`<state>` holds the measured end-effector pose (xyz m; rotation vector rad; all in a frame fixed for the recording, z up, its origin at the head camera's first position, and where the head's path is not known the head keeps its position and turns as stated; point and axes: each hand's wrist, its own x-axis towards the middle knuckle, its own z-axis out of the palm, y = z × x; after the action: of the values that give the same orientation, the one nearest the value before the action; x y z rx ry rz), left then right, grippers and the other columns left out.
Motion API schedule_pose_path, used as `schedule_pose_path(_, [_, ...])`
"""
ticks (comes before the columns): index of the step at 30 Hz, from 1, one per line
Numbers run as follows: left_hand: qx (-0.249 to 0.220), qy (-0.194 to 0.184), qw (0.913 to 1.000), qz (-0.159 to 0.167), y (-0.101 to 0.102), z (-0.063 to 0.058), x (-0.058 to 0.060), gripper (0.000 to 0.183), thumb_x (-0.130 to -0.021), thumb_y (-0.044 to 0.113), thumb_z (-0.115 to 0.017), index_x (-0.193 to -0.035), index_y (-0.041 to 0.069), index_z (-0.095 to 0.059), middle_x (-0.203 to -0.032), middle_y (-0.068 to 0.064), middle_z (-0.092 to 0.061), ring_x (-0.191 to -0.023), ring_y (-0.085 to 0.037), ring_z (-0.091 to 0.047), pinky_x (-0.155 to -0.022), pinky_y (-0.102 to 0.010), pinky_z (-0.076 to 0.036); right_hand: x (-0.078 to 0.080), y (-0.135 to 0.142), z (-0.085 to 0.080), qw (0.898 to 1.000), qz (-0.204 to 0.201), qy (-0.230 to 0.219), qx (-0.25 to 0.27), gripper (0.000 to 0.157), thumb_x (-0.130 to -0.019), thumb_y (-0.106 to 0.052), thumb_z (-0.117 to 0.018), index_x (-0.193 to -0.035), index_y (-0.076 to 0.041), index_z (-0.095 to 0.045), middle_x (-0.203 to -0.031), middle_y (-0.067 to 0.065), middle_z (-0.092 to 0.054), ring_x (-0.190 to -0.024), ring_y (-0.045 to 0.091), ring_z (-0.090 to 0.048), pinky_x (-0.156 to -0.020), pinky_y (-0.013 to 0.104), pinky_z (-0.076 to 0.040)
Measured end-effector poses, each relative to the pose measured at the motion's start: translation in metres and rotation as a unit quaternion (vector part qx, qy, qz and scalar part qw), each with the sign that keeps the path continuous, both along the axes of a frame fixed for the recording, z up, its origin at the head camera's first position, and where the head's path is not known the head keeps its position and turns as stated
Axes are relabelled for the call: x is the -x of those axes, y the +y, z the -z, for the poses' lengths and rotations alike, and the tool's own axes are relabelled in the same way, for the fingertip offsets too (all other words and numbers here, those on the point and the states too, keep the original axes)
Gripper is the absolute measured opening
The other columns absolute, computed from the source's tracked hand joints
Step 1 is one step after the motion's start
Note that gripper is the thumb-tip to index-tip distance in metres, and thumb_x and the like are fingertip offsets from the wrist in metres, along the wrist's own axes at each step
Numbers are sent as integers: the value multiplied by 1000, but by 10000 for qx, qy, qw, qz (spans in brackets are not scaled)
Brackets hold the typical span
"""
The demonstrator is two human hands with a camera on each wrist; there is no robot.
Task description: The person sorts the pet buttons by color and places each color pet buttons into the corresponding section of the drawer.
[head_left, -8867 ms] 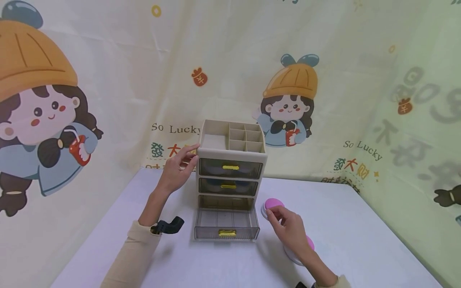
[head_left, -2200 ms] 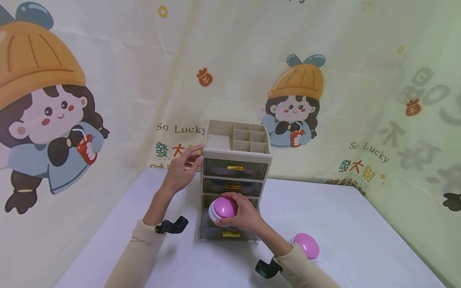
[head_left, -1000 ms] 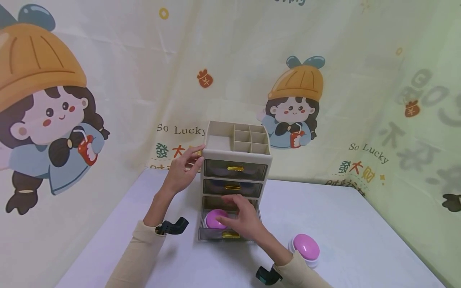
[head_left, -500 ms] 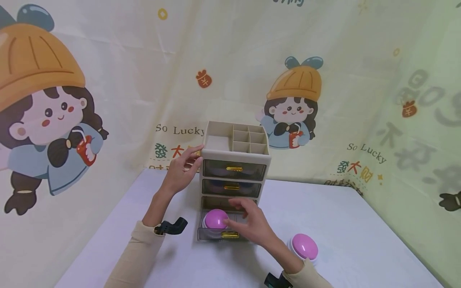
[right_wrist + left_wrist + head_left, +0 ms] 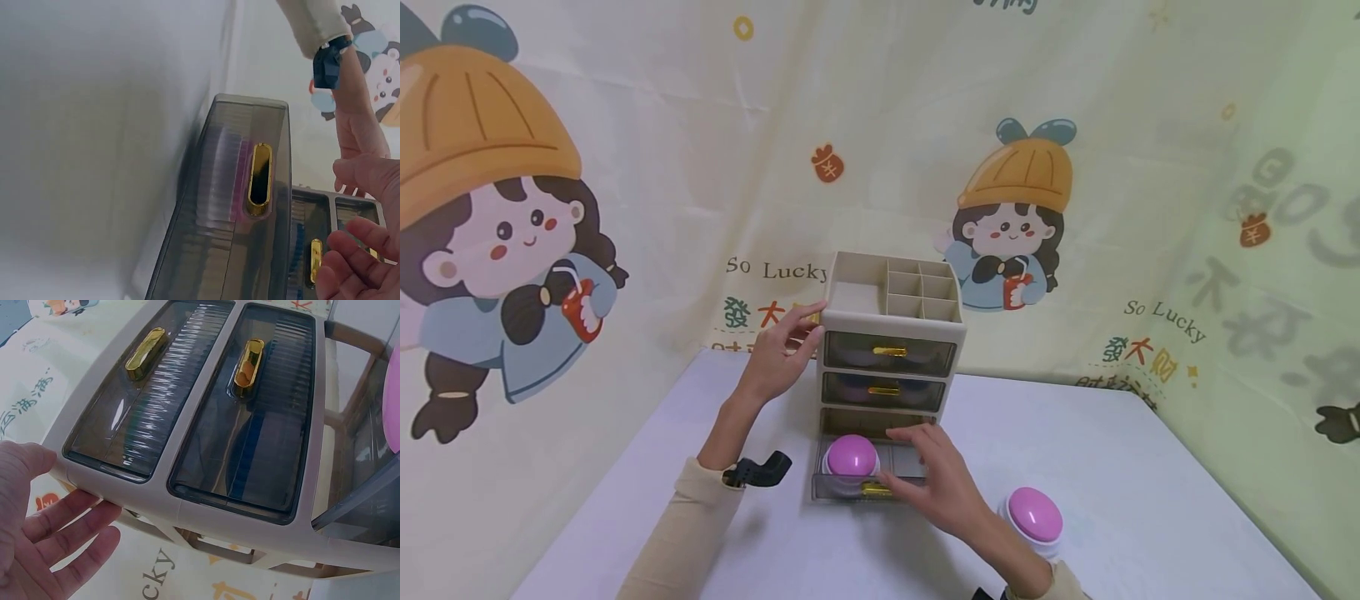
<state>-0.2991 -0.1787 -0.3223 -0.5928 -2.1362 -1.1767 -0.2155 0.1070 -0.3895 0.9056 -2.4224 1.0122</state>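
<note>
A cream desktop drawer organizer (image 5: pixel 891 323) stands on the table with its smoky clear bottom drawer (image 5: pixel 831 489) pulled out. A round white container with a pink domed top (image 5: pixel 852 456) sits in the left part of that drawer; its white base shows through the drawer front in the right wrist view. My right hand (image 5: pixel 946 483) hovers over the drawer's right side, fingers spread and holding nothing, apart from the container. My left hand (image 5: pixel 775 358) touches the organizer's upper left side, thumb at the front edge (image 5: pixel 40 457) and the other fingers loosely bent along the side.
A second pink-topped white container (image 5: pixel 1035 514) stands on the white table (image 5: pixel 1075 450) at the right, beside my right forearm. The upper drawer (image 5: pixel 890 351) and middle drawer (image 5: pixel 883 390) are closed, with gold handles. A printed cloth (image 5: pixel 880 100) hangs behind.
My right hand took one pink-topped container from the table, set it in the bottom drawer and let go, then drew back to the right. The left hand stayed at the organizer's side.
</note>
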Motion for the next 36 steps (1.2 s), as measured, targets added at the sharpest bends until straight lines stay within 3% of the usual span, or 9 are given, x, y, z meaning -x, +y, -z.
schedule_pose_path(10, [-2, -62, 10000, -28, 0, 0, 1, 42, -101, 19, -63, -143, 18, -59, -111, -15, -75, -91, -26, -72, -79, -42, -59, -7, 13, 6, 9993, 110, 364, 45, 54, -77, -22, -91, -125, -17, -68, -115, -12, -67, -100, 12, -56, -75, 28, -53])
schedule_pose_path(24, [45, -38, 10000, -80, 0, 1, 1, 42, -102, 19, -64, -143, 18, -59, -109, -15, -75, -88, -26, -73, -78, -43, -59, -4, 43, 18, 9941, 554, 929, 16, 57, -72, -17, -93, -123, -12, -69, -112, -3, -68, -101, 15, -58, -72, 25, -52])
schedule_pose_path(30, [24, -43, 10000, -31, 0, 0, 1, 41, -102, 19, -63, -143, 18, -59, -109, -15, -75, -87, -26, -72, -77, -42, -59, -7, 56, 14, 9965, 379, 491, 559, 53, -75, -9, -90, -122, -16, -68, -114, -2, -70, -96, 10, -59, -70, 26, -52])
schedule_pose_path(36, [31, -39, 10000, -30, -1, 0, 1, 41, -102, 19, -63, -143, 18, -59, -108, -15, -75, -87, -24, -72, -77, -41, -58, -9, 65, 15, 9938, 503, -132, 988, 45, -79, -16, -89, -119, -21, -69, -115, -7, -71, -98, 8, -60, -71, 27, -53])
